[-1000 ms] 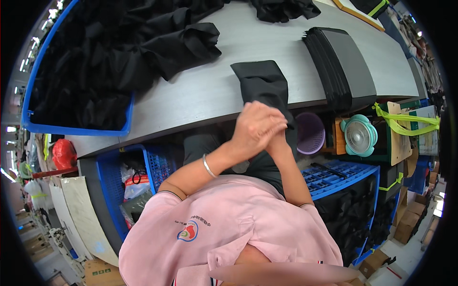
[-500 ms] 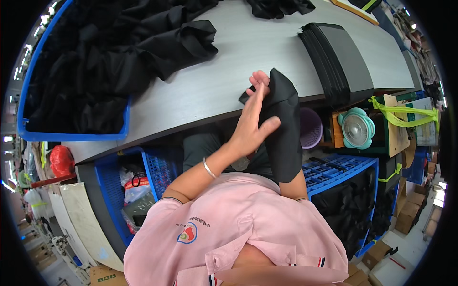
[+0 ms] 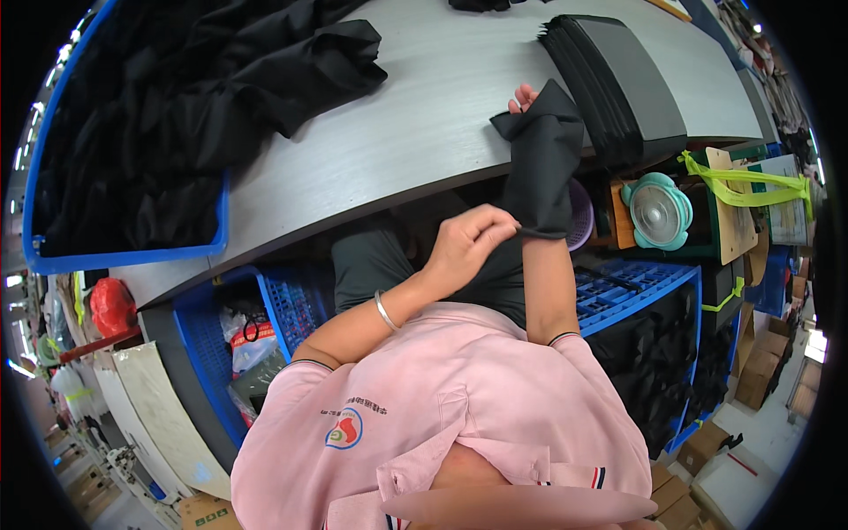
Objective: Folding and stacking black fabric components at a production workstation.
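Black cloth sleeve (image 3: 541, 159) sheathes right hand (image 3: 525, 95); left hand (image 3: 466, 246) pinches hem.

A plain black fabric sleeve (image 3: 543, 159), a pale grey wooden table (image 3: 415, 132), a bright blue plastic bin (image 3: 132, 258), a pink shirt (image 3: 459, 415).

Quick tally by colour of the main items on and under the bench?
Black: 3 - fabric sleeve on right hand, pulled by left hand; garment pile; flat stack
Blue: 2 - bin, crate
Purple: 1 - basket
Teal: 1 - lidded container
Total: 7
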A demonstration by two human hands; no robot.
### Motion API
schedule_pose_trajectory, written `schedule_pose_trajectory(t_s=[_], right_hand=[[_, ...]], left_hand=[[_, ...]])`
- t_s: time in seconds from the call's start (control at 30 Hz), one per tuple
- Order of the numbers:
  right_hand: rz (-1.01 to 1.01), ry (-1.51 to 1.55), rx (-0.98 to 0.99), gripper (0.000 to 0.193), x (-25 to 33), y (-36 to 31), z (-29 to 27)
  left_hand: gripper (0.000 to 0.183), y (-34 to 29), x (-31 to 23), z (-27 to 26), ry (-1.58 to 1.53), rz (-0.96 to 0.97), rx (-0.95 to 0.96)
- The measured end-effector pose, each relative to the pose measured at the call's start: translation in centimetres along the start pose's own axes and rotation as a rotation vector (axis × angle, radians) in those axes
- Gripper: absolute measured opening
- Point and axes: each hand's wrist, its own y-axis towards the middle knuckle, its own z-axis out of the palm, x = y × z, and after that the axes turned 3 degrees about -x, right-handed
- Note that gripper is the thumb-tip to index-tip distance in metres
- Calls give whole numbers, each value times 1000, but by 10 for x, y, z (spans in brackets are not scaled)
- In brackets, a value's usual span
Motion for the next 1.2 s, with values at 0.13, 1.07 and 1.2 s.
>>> schedule_pose_trajectory(t_s=[0.13, 1.07, 1.2], right_hand=[[69, 40, 27, 26, -9, -34, 11], [-519, -847, 288, 70, 44, -149, -23], [-449, -963, 153, 48, 37, -121, -36]], left_hand=[[16, 36, 4, -11, -34, -174, -325], [6, 50, -21, -21, 127, 209, -208], [4, 37, -35, -27, 150, 200, -204]])
